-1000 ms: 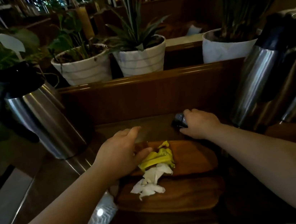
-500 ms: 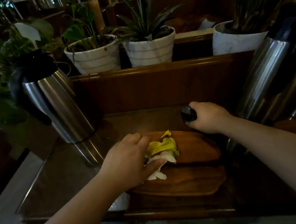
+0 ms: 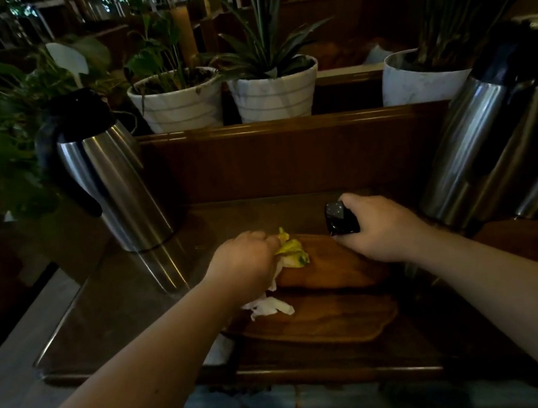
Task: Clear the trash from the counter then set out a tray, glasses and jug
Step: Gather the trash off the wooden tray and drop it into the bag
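My left hand is closed on a crumpled yellow wrapper and white tissue, with the tissue's tail trailing below my wrist. The trash sits over two stacked wooden trays in the middle of the dark wooden counter. To the right, just behind the trays, my right hand grips a small black object. A steel jug with a black lid and handle stands at the back left.
Two tall steel flasks lean in at the right. A raised wooden ledge runs behind the counter, holding three white plant pots. Leafy plants crowd the left side. The counter's front edge is near my forearms.
My left hand came down on the yellow and white trash and closed around it. My right hand lifted the black object slightly off the counter. The view shifted back a little.
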